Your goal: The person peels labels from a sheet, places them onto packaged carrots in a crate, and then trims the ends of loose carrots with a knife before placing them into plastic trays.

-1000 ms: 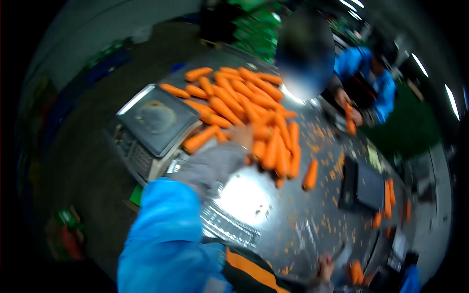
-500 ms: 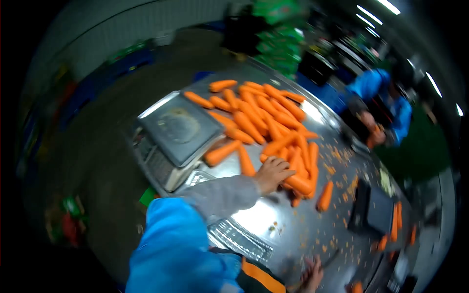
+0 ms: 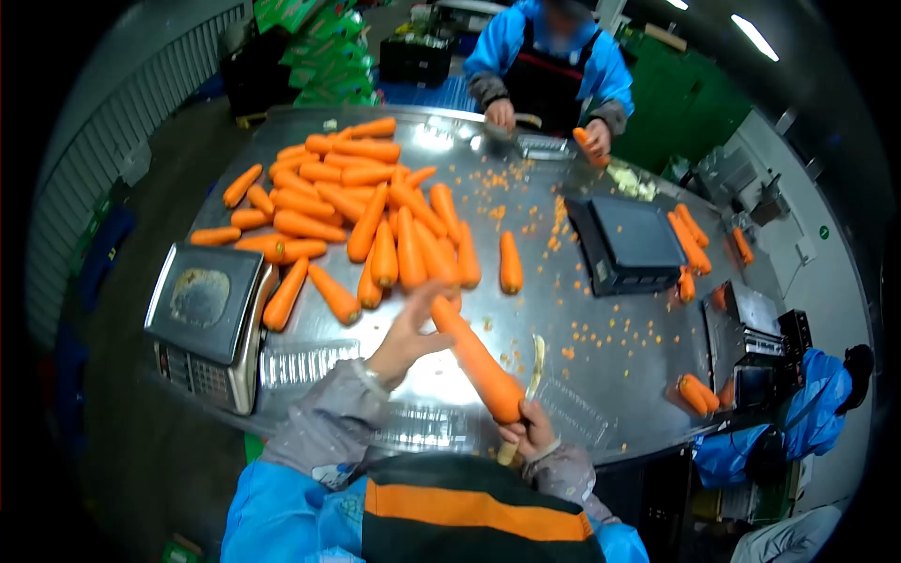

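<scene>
Over the front of the steel table, a large carrot (image 3: 474, 357) is held aslant, its thick end toward me. My right hand (image 3: 533, 430) is closed at that thick end and also around a knife (image 3: 537, 364), whose narrow, curved blade points up beside the carrot. A pale handle end shows below the fist. My left hand (image 3: 405, 340) is beside the carrot's thin end, fingers apart, with the thumb close to or touching it. Just beyond lies a heap of carrots (image 3: 352, 192). Clear plastic trays (image 3: 427, 427) lie under my forearms.
A scale (image 3: 202, 300) stands at the left table edge, and a dark scale (image 3: 629, 239) sits right of centre. Orange scraps (image 3: 558, 225) litter the steel table (image 3: 488, 202). Across it, a co-worker (image 3: 554, 66) holds a carrot and a knife. More carrots (image 3: 690, 244) lie right.
My left hand has come back from the heap, and a large carrot is now between my hands. My right hand has moved up to its thick end. The view has turned right.
</scene>
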{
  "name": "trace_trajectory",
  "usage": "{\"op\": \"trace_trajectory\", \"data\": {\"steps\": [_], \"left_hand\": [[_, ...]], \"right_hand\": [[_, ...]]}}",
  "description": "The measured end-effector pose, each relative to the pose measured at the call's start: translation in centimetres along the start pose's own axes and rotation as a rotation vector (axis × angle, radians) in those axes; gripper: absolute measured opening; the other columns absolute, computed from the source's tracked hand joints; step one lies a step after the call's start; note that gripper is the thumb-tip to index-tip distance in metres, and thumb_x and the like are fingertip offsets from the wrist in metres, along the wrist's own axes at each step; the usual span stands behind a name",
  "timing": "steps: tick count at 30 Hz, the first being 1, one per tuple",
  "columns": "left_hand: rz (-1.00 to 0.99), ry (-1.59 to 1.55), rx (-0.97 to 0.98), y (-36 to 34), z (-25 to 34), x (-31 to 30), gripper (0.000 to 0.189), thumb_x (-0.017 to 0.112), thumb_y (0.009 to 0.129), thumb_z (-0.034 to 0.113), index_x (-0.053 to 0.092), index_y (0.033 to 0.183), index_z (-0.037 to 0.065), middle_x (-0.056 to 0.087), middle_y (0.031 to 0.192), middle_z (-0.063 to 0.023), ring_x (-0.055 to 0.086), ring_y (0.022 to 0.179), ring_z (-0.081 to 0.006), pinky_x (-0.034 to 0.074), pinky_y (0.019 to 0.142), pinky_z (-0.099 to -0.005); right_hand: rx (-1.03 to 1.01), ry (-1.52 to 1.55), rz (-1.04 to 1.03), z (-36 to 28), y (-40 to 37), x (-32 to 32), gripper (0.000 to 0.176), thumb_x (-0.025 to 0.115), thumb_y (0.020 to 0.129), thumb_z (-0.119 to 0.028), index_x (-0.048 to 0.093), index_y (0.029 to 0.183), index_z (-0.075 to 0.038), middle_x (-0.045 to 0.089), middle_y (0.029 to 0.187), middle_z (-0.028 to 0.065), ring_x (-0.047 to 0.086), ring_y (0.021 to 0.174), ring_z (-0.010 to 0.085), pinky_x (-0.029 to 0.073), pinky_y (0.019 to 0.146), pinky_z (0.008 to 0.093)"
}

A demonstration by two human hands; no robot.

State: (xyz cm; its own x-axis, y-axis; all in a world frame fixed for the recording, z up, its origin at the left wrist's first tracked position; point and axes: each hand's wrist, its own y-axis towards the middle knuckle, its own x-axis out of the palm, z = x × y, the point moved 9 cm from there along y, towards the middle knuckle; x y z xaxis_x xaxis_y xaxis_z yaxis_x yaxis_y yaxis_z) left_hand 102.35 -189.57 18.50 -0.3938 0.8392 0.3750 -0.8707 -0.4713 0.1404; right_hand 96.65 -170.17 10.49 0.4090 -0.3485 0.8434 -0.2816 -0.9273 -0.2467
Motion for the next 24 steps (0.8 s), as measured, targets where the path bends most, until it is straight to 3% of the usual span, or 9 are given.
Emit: {"op": "trace_trajectory", "data": {"steps": [2, 4, 5, 6, 9, 12, 19, 22, 24], "left_hand": [[0.025, -0.358, -0.168, -1.7, -2.0, 3.1, 0.047, 0.065, 0.071, 0.001, 0.047, 0.114, 0.003, 0.056, 0.106, -0.0147, 0.056, 0.098, -0.0239, 0.045, 0.087, -0.0353], [0.139, -0.33, -0.132, -1.9, -1.9, 3.1, 0.019, 0.059, 0.065, -0.006, 0.05, 0.079, 0.003, 0.06, 0.076, -0.014, 0.059, 0.068, -0.0213, 0.05, 0.07, -0.0323], [0.198, -0.157, -0.136, -2.4, -1.7, 2.9, 0.015, 0.059, 0.062, -0.006, 0.053, 0.073, 0.003, 0.06, 0.072, -0.0106, 0.058, 0.064, -0.02, 0.049, 0.065, -0.0302], [0.19, 0.168, -0.099, -3.0, -1.2, 3.2, 0.012, 0.06, 0.062, -0.004, 0.054, 0.07, 0.002, 0.059, 0.067, -0.0086, 0.058, 0.062, -0.0184, 0.048, 0.061, -0.0291], [0.212, 0.836, 0.051, -4.4, -0.8, 4.1, 0.008, 0.065, 0.062, 0.003, 0.057, 0.066, 0.002, 0.056, 0.059, -0.0092, 0.056, 0.054, -0.0195, 0.044, 0.053, -0.0284], [0.224, 1.035, 0.093, -5.0, 0.3, 4.8, 0.013, 0.069, 0.061, 0.01, 0.059, 0.069, 0.004, 0.055, 0.06, -0.0148, 0.056, 0.052, -0.0288, 0.044, 0.05, -0.0325], [0.222, 1.193, 0.158, -5.7, 1.1, 6.2, 0.016, 0.069, 0.059, 0.01, 0.057, 0.067, 0.005, 0.056, 0.062, -0.0136, 0.057, 0.055, -0.0329, 0.043, 0.047, -0.036], [0.225, 1.205, 0.202, -5.7, 1.2, 6.3, 0.013, 0.067, 0.059, 0.006, 0.056, 0.067, 0.004, 0.056, 0.06, -0.0125, 0.057, 0.054, -0.0271, 0.044, 0.05, -0.0349], [0.214, 0.93, 0.066, -5.4, -1.3, 4.2, 0.011, 0.064, 0.06, 0.003, 0.055, 0.066, 0.003, 0.055, 0.059, -0.0104, 0.056, 0.054, -0.0214, 0.044, 0.052, -0.0338]], "right_hand": [[0.062, -0.291, 0.021, 0.9, 0.0, 0.0, 0.063, 0.067, 0.079, -0.018, 0.037, 0.133, -0.006, 0.052, 0.081, 0.0024, 0.04, 0.049, 0.0063, 0.037, 0.043, 0.0208], [-0.109, -0.988, 0.2, -2.0, -0.4, -1.2, 0.032, 0.067, 0.078, -0.011, 0.061, 0.109, -0.005, 0.057, 0.077, -0.0014, 0.042, 0.052, 0.0051, 0.034, 0.048, 0.0192], [-0.487, -1.266, 0.202, -4.6, -1.0, 0.6, 0.02, 0.064, 0.078, -0.005, 0.067, 0.098, -0.007, 0.058, 0.077, -0.0036, 0.043, 0.052, 0.005, 0.032, 0.05, 0.0191], [-0.755, -1.486, 0.246, -6.6, -1.8, 2.8, 0.025, 0.058, 0.071, 0.005, 0.067, 0.091, -0.009, 0.06, 0.074, -0.0007, 0.047, 0.052, 0.0106, 0.035, 0.048, 0.0227], [-1.042, -1.775, 0.081, -8.1, -3.3, 7.8, 0.027, 0.055, 0.061, 0.007, 0.064, 0.081, -0.008, 0.058, 0.071, 0.0049, 0.052, 0.055, 0.0197, 0.039, 0.048, 0.0283], [-0.94, -1.929, 0.009, -6.4, -2.4, 10.2, 0.022, 0.055, 0.056, 0.005, 0.059, 0.074, -0.008, 0.054, 0.068, 0.0067, 0.054, 0.06, 0.0254, 0.042, 0.049, 0.0333], [-0.901, -1.947, 0.028, -4.3, -0.5, 10.8, 0.021, 0.055, 0.057, 0.003, 0.059, 0.074, -0.009, 0.053, 0.066, 0.0059, 0.056, 0.062, 0.0255, 0.044, 0.051, 0.033], [-0.906, -1.886, 0.01, -4.4, -0.7, 10.6, 0.025, 0.054, 0.061, 0.006, 0.062, 0.08, -0.008, 0.056, 0.068, 0.0046, 0.057, 0.06, 0.021, 0.044, 0.051, 0.0301], [-0.752, -1.518, 0.107, -5.7, -0.2, 7.6, 0.026, 0.052, 0.066, 0.006, 0.064, 0.085, -0.007, 0.06, 0.072, 0.0035, 0.057, 0.06, 0.0159, 0.043, 0.052, 0.0272]]}}
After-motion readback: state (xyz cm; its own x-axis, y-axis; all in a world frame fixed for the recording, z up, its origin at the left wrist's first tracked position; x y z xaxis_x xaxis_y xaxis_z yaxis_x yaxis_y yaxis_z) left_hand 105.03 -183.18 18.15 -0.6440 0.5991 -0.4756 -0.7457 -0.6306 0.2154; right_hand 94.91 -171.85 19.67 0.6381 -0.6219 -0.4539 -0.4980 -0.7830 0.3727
